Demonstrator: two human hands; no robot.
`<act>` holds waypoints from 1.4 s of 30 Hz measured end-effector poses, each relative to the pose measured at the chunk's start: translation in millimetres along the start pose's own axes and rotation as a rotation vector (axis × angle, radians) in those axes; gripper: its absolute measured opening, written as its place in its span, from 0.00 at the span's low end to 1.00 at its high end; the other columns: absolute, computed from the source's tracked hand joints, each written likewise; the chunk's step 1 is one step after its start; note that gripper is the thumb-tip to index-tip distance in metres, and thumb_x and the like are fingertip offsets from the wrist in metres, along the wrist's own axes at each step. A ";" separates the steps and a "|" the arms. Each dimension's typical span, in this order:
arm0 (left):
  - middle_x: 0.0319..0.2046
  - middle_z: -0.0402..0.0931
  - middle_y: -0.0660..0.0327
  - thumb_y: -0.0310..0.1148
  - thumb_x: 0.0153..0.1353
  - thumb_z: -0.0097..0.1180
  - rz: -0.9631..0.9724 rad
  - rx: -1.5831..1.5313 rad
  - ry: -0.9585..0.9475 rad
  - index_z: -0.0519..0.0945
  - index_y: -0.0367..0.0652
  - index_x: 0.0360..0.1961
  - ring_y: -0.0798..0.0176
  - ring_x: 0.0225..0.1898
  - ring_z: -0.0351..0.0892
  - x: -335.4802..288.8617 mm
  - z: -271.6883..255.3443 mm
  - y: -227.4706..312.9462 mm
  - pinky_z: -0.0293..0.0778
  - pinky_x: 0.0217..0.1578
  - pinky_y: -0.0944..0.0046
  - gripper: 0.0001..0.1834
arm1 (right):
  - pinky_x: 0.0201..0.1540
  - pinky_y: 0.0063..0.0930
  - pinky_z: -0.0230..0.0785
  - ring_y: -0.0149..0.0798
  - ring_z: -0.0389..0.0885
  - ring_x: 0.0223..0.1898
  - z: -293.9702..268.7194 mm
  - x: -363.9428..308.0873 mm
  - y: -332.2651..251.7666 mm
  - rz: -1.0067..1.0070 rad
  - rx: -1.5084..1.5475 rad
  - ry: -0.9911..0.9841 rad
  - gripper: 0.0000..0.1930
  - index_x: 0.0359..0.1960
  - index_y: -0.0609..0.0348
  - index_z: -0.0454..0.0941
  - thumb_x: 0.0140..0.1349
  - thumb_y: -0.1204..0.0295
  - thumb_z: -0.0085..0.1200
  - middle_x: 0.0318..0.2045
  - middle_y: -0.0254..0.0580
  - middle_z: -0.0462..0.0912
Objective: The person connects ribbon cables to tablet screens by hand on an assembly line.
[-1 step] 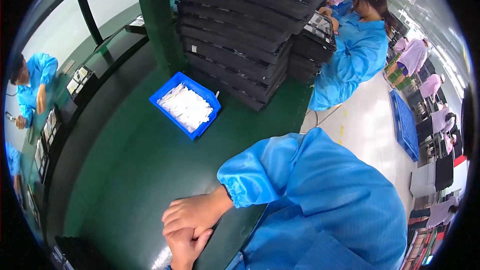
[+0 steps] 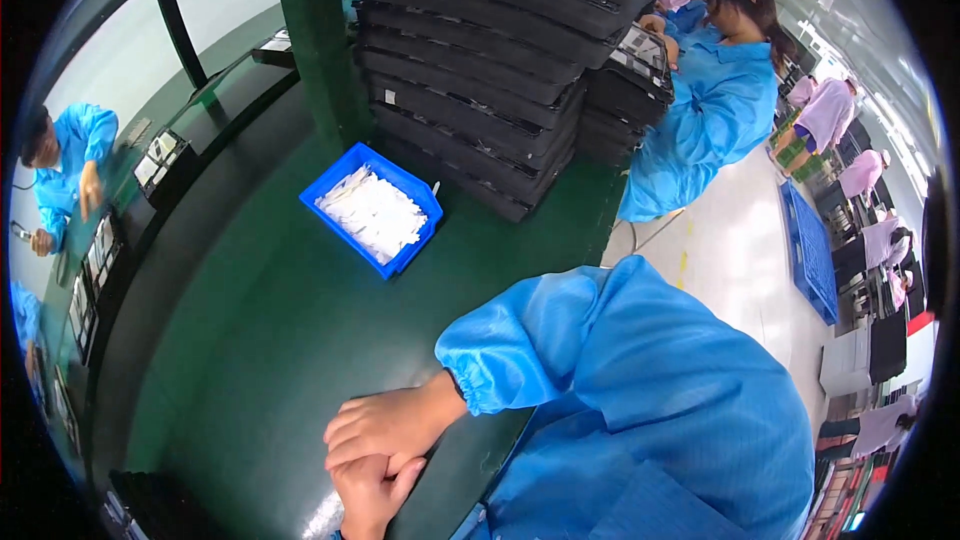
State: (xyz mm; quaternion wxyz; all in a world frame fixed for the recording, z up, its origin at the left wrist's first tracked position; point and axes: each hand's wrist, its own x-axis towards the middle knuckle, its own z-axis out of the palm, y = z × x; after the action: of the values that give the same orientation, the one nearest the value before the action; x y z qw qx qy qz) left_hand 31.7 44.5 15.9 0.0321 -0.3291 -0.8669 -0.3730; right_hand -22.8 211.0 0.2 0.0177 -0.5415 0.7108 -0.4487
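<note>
My right hand [image 2: 390, 427] lies across my left hand [image 2: 368, 492], its fingers together and curled over it. Of the left hand the back and thumb show; its fingers are hidden under the right. Both rest by the near edge of a dark green table [image 2: 260, 360]. Beyond them on the table stands a blue plastic bin [image 2: 412, 258], apart from my hands. It holds a heap of small, thin white pieces [image 2: 372, 215], too small to name.
A tall stack of black trays [image 2: 470, 70] stands behind the bin, by a green post [image 2: 315, 40]. At right, a person in a blue smock [image 2: 710, 110] handles a tray [image 2: 640, 52]. A dark conveyor [image 2: 210, 170] curves along the left, with another person [image 2: 75, 160] beyond.
The person at far left has raised one hand slightly. My hands, the bin and the trays stay where they were.
</note>
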 end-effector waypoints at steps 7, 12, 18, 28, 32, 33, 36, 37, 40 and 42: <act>0.15 0.74 0.55 0.43 0.43 0.70 0.028 -0.003 0.010 0.78 0.37 0.18 0.51 0.19 0.73 4.5 -5.9 5.3 0.68 0.24 0.55 0.19 | 0.57 0.43 0.63 0.47 0.71 0.57 -3.0 5.7 -3.8 -0.012 0.003 0.014 0.28 0.51 0.58 0.73 0.45 0.66 0.61 0.46 0.41 0.78; 0.17 0.77 0.55 0.46 0.43 0.71 -0.016 0.016 -0.050 0.82 0.38 0.22 0.51 0.22 0.77 4.4 -10.0 4.2 0.71 0.26 0.56 0.20 | 0.56 0.43 0.62 0.47 0.71 0.56 0.6 8.4 0.9 -0.035 -0.012 0.000 0.28 0.52 0.58 0.73 0.46 0.64 0.61 0.47 0.44 0.78; 0.18 0.79 0.56 0.48 0.47 0.69 0.076 0.015 -0.032 0.83 0.40 0.23 0.52 0.23 0.79 14.1 -7.6 5.2 0.73 0.28 0.56 0.20 | 0.58 0.44 0.61 0.49 0.70 0.58 -13.3 2.7 -6.9 0.028 -0.054 -0.052 0.29 0.56 0.58 0.72 0.50 0.63 0.58 0.53 0.47 0.76; 0.18 0.77 0.56 0.51 0.53 0.65 0.103 -0.031 -0.036 0.80 0.43 0.22 0.51 0.24 0.78 4.3 -2.9 -1.7 0.73 0.27 0.54 0.20 | 0.61 0.44 0.60 0.48 0.69 0.62 -17.2 7.0 -10.1 0.088 -0.089 -0.159 0.31 0.59 0.57 0.71 0.52 0.63 0.59 0.58 0.42 0.74; 0.16 0.74 0.55 0.50 0.55 0.64 0.095 -0.047 0.024 0.77 0.41 0.16 0.51 0.22 0.76 4.7 -1.5 -0.6 0.71 0.27 0.54 0.23 | 0.61 0.44 0.60 0.48 0.69 0.61 -19.7 9.9 -11.1 0.074 -0.094 -0.191 0.31 0.59 0.58 0.71 0.51 0.62 0.59 0.57 0.42 0.75; 0.16 0.74 0.55 0.50 0.55 0.64 0.109 -0.059 0.032 0.77 0.41 0.17 0.51 0.22 0.76 4.1 -1.7 -0.6 0.71 0.27 0.54 0.23 | 0.61 0.44 0.60 0.48 0.70 0.61 -18.5 9.6 -11.4 0.083 -0.104 -0.187 0.31 0.59 0.58 0.71 0.51 0.62 0.60 0.57 0.42 0.75; 0.16 0.74 0.54 0.51 0.56 0.63 0.109 -0.063 0.026 0.77 0.41 0.17 0.50 0.23 0.76 3.6 -3.2 1.8 0.71 0.27 0.53 0.24 | 0.61 0.43 0.60 0.49 0.70 0.61 -19.5 8.8 -11.9 0.079 -0.109 -0.188 0.31 0.59 0.58 0.71 0.51 0.62 0.60 0.57 0.43 0.75; 0.16 0.74 0.54 0.51 0.56 0.62 0.097 -0.076 0.005 0.77 0.40 0.17 0.49 0.23 0.76 3.4 -3.4 2.1 0.71 0.27 0.53 0.24 | 0.61 0.43 0.60 0.49 0.69 0.61 -19.9 8.5 -11.9 0.085 -0.102 -0.195 0.31 0.59 0.58 0.71 0.50 0.62 0.61 0.57 0.43 0.75; 0.16 0.74 0.54 0.51 0.56 0.62 0.073 -0.099 -0.012 0.77 0.40 0.17 0.49 0.23 0.76 3.8 -4.9 3.3 0.71 0.27 0.53 0.25 | 0.61 0.43 0.60 0.49 0.69 0.61 -22.2 11.3 -15.5 0.089 -0.093 -0.198 0.32 0.59 0.58 0.71 0.50 0.63 0.61 0.57 0.44 0.75; 0.17 0.74 0.54 0.51 0.56 0.62 0.066 -0.093 -0.019 0.77 0.40 0.17 0.49 0.23 0.76 3.8 -5.3 4.2 0.71 0.27 0.53 0.25 | 0.60 0.44 0.60 0.50 0.70 0.61 -23.0 11.4 -15.5 0.087 -0.093 -0.191 0.32 0.59 0.58 0.71 0.49 0.64 0.62 0.57 0.44 0.75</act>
State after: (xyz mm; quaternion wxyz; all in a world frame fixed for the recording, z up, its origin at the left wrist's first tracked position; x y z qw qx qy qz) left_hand 30.2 45.1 23.5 0.0210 -0.3622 -0.8376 -0.4085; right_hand -27.5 216.1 29.3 0.0794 -0.5506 0.7487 -0.3603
